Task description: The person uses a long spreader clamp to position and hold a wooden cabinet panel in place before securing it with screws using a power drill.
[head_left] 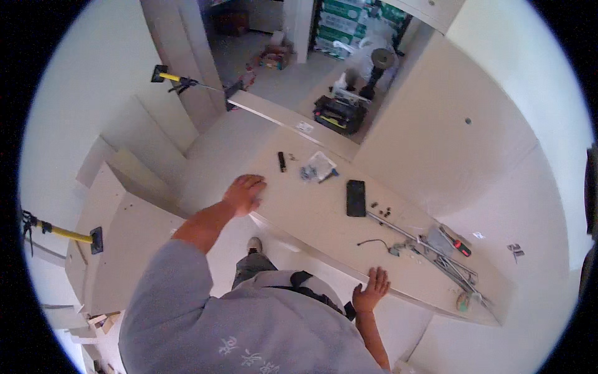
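A long pale board-like surface (311,212) runs from far left to near right in front of me. My left hand (245,194) rests on its left end, fingers stretched out over the edge and holding nothing. Lower right, my right hand (372,289) lies on the near edge with its fingers apart. Beyond the left hand are a small black tool (281,162) and a clear plastic bag (321,165) beside small bluish pieces. A black phone (355,198) lies in the middle. Metal rods (445,262) and a red-and-black handled tool (461,247) are right of the right hand.
A tall pale panel (448,137) stands behind the surface. Yellow-and-black support poles (177,79) brace panels at left. On the floor beyond are a black tool bag (339,114) and green-and-white packages (342,25). Pale cabinet boards (118,218) stand at left.
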The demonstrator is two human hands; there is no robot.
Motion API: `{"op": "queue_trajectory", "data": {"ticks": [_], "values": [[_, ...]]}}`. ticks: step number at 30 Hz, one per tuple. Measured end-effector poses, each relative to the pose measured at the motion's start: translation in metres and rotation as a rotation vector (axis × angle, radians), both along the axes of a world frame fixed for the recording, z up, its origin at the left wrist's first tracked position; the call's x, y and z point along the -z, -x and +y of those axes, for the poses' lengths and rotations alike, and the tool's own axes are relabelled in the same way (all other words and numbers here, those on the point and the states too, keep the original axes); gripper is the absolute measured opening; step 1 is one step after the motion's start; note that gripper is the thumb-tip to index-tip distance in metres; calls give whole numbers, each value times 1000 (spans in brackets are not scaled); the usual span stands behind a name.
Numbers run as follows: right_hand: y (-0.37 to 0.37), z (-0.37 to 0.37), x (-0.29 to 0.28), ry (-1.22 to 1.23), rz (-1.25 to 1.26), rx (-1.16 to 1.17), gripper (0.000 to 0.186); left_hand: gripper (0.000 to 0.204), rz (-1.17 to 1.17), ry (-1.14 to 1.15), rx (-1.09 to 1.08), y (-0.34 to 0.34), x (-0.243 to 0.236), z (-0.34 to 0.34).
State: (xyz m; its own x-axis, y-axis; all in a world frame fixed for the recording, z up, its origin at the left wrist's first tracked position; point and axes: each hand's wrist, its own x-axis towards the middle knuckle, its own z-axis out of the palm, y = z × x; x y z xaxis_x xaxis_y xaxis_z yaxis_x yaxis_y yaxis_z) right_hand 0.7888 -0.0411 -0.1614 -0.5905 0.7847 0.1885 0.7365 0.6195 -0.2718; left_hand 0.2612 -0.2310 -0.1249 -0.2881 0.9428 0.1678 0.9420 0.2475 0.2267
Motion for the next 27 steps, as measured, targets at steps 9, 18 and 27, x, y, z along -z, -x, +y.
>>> {"op": "queue_trajectory", "data": {"ticks": [9,18,27], "values": [[34,-11,-4,-88,153,70,76,60,-36,22,-8,10,-3,-9],[234,-82,-41,58,459,-188,47,41,-509,-378,53,58,-2,-106],[457,-143,-68,209,444,-511,29,34,-779,21,-473,192,31,-282]]}}
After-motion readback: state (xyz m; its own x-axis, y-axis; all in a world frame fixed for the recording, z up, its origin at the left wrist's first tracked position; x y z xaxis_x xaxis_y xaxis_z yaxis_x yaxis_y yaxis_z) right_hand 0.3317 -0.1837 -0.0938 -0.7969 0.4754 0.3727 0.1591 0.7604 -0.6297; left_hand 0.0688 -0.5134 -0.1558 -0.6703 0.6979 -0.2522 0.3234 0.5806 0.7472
